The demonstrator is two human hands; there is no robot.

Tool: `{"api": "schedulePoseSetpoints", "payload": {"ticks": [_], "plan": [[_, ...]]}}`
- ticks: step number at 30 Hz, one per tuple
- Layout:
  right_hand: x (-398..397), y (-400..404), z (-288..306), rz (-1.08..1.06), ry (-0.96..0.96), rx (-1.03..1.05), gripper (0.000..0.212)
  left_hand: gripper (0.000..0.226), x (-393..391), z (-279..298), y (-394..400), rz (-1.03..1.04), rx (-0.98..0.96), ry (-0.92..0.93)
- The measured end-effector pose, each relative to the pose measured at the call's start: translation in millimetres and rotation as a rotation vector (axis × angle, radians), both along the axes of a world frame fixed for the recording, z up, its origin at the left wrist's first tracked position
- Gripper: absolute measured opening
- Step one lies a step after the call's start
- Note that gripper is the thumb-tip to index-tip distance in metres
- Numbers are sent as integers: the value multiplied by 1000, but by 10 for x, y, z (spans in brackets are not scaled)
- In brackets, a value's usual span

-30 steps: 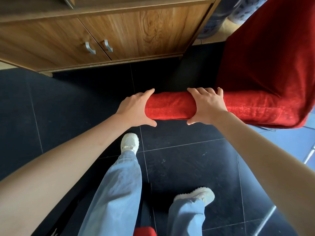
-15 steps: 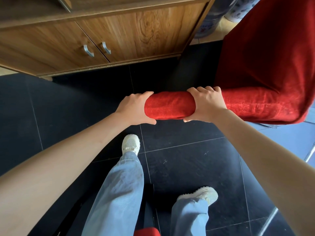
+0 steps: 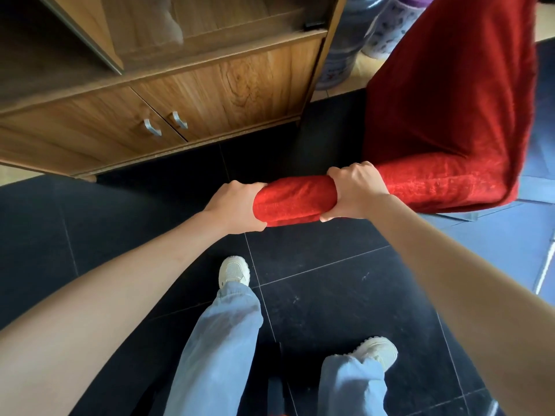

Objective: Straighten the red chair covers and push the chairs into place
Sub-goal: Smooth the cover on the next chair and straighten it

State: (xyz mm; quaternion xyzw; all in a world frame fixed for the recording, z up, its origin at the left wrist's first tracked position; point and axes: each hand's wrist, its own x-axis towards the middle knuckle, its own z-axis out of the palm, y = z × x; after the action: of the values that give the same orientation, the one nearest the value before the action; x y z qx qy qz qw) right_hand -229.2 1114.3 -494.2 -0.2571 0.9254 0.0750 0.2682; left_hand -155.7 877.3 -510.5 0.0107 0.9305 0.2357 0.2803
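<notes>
Red velvet-like cloth covers the chair [image 3: 450, 115], whose padded top rail runs left to right across the middle of the view. The left hand [image 3: 232, 207] grips the rail's left end, fingers curled over the far side and thumb under the near edge. The right hand [image 3: 354, 192] grips the rail a little to the right, fingers wrapped over the top and thumb below. Between them the cover [image 3: 292, 201] lies snug and fairly smooth on the rail; on the back panel, far right, it hangs in long soft folds down to the corner.

As a judgement, the work is in its pushing or steering stage for this chair: both hands hold the rail as one would to move it, and no bench is in view to show where the chair belongs, so it is probably not yet in place. Whether the cover is fully straight lower down cannot be told, nor how many other chairs remain.

The floor [image 3: 330, 295] is dark glossy tile with pale grout lines, lighter and bluish at the right. A wood cabinet [image 3: 210, 94] with two metal handles stands far left, and a water bottle [image 3: 342, 55] beside it.
</notes>
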Motion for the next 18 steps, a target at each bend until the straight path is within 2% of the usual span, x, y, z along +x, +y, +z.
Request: {"api": "schedulePoseSetpoints", "payload": {"ticks": [6,18], "plan": [[83,-18,134,16,-15,6,75,68,76,165,-55,-37,-14,7],[201,-48,701,-63,5,-85,73,47,4,947,-157,-150,-91,6]]}}
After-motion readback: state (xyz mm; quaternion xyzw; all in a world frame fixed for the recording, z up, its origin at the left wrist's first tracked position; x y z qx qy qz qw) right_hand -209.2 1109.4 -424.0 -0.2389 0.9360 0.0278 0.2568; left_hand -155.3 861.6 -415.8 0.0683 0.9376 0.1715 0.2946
